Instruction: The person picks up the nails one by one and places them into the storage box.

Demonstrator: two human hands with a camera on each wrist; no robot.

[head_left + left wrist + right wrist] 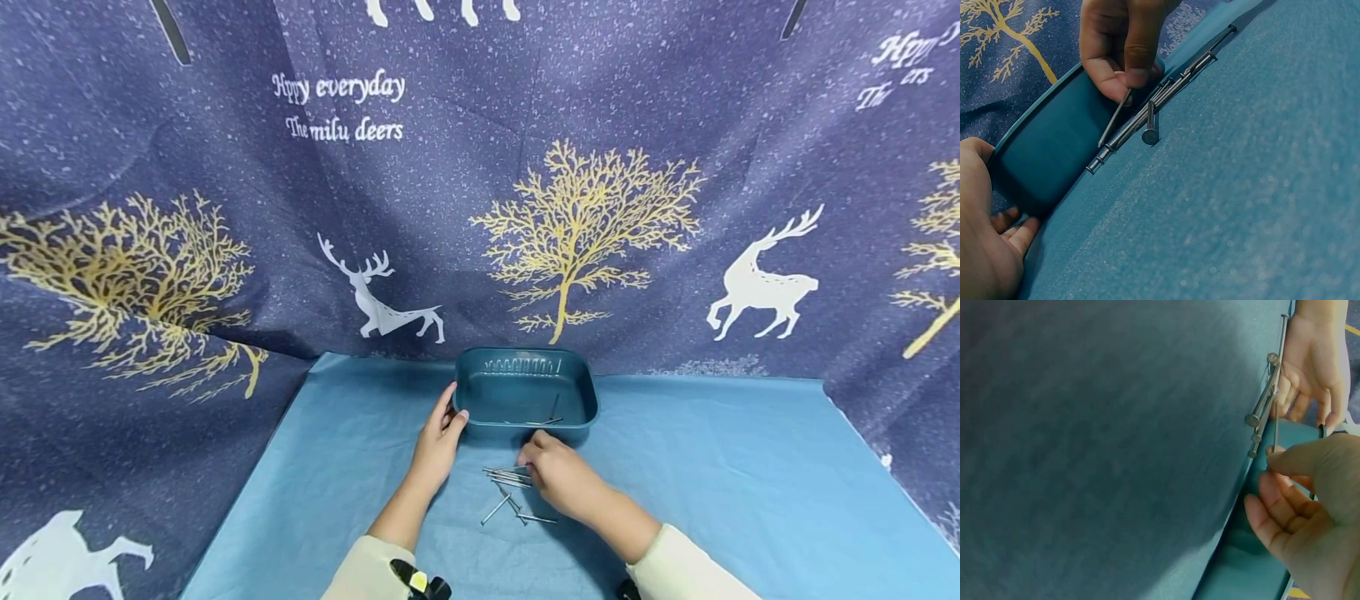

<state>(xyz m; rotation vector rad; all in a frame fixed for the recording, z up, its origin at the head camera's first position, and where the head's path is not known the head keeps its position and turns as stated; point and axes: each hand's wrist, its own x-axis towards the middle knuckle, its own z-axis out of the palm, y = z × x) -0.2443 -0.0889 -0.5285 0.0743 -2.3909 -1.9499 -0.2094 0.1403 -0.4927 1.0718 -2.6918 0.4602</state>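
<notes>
A dark teal plastic tray [480, 375] stands at the back of the blue cloth. My left hand [454, 417] grips its front left corner, thumb on the rim and fingers against the wall [1047, 150]. Just in front of the tray lies a loose bunch of steel nails [508, 478], seen close up in the left wrist view [1147, 119]. My right hand [529, 463] is over them and pinches one thin nail [1113, 119] between thumb and fingertip, its point towards the cloth. That nail [1275, 422] also shows in the right wrist view. A few nails [552, 414] lie inside the tray.
The blue cloth [712, 483] covers the table and stretches to either side of the tray. A dark blue curtain [600, 208] printed with deer and gold trees closes off the back and both sides. Two more nails [525, 515] lie nearer to me.
</notes>
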